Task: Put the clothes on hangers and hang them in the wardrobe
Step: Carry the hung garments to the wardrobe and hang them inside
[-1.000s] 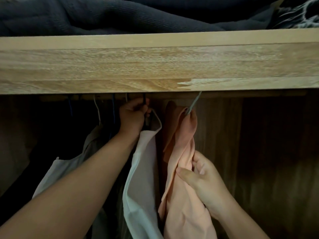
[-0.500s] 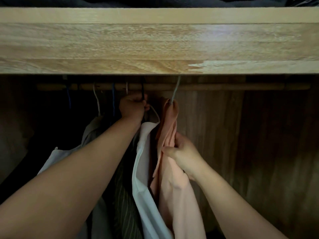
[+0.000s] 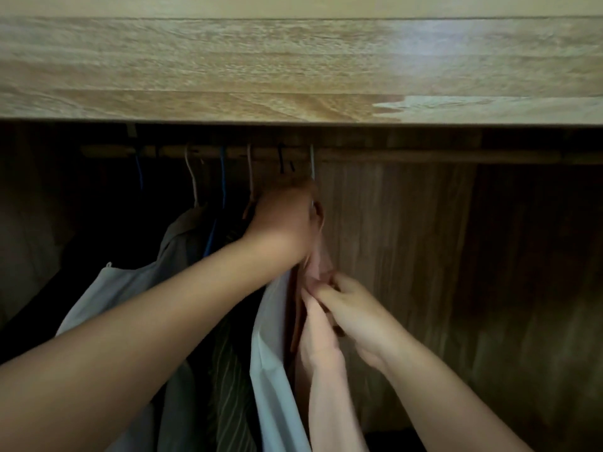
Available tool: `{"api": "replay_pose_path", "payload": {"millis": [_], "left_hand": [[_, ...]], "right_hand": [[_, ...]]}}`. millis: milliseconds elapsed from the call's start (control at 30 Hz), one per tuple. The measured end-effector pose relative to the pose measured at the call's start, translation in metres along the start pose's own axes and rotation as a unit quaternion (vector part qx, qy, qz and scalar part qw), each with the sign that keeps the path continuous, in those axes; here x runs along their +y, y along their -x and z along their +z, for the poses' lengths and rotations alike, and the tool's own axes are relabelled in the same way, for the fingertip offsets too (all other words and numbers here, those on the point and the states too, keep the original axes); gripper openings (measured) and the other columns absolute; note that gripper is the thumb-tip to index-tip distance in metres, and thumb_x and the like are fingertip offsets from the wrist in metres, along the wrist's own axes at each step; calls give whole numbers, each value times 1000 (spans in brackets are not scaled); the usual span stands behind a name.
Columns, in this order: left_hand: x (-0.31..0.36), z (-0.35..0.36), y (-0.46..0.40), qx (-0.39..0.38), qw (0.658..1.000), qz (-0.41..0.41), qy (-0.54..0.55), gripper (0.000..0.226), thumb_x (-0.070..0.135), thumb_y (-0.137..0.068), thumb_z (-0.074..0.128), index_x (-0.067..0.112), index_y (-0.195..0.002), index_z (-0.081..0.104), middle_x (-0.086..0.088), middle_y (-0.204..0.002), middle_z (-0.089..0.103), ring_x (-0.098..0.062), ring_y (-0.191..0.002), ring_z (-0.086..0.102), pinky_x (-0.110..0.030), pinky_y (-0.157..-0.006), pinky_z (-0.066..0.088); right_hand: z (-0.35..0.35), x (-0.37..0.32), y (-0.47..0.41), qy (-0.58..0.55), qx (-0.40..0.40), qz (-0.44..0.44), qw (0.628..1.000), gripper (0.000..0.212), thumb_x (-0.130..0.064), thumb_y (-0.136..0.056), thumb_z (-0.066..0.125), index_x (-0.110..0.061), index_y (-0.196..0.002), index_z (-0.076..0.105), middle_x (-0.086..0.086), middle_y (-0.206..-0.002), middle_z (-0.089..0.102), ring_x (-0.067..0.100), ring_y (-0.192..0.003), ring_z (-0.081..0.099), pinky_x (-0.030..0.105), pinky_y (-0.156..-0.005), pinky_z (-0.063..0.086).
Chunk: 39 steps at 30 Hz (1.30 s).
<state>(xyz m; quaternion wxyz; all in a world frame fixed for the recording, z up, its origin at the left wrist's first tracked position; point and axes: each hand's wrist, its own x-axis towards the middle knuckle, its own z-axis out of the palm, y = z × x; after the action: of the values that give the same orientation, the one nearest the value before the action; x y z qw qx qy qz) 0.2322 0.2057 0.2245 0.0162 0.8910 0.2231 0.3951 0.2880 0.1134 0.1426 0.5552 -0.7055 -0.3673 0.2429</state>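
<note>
**Settling peach garment on rail**

Hanging step nearly done: peach garment [image 3: 321,340] on grey hanger hook [image 3: 312,164] over wooden rail [image 3: 408,157]. Left hand [image 3: 282,223] curled at garment's neck, exact grip hidden. Right hand [image 3: 355,316] pinching peach fabric beside white garment [image 3: 272,353]. Next, probably: release, straighten drape.

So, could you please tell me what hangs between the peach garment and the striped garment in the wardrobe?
In the head view, a white garment hangs between the peach garment and the striped garment.
</note>
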Motion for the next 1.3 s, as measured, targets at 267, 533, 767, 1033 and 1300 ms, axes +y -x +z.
{"api": "replay_pose_path", "payload": {"millis": [267,533,767,1033,1300], "left_hand": [[-4,7,71,-101,930,155,-316,36,43,-92,49,10,-92,63,-5,-87,66,-21,-86,63,-31,-110,25],[-5,12,77,-78,996,22,-20,28,31,-96,44,13,-113,57,0,-106,66,-13,-110,55,-15,-106,13],[25,21,94,-84,956,-140,244,8,24,-92,55,17,-93,53,2,-75,64,-8,-70,61,-24,-68,52],[56,30,109,-155,819,-289,471,23,28,-93,51,12,-85,63,6,-63,61,-2,-58,57,-22,-62,48],[61,13,115,-149,761,-249,580,26,31,-89,53,12,-103,65,-5,-97,73,-16,-89,68,-28,-78,54]], "right_hand": [[-1,24,13,-170,-120,182,961,36,-27,-92,56,-1,-117,58,17,-97,57,27,-88,51,37,-80,47],[-17,29,35,-104,-72,137,982,14,0,-90,54,-5,-78,60,8,-70,59,15,-62,55,26,-61,51],[-45,22,47,-131,71,79,986,21,-17,-99,43,-20,-112,59,3,-106,63,21,-97,62,43,-91,53],[-93,-6,52,-158,-139,128,969,34,-33,-74,72,-7,-97,72,13,-91,66,24,-77,64,38,-75,53],[-82,-47,83,20,67,-160,985,19,-35,-88,60,-19,-95,67,4,-89,68,18,-85,65,34,-75,55]]}}
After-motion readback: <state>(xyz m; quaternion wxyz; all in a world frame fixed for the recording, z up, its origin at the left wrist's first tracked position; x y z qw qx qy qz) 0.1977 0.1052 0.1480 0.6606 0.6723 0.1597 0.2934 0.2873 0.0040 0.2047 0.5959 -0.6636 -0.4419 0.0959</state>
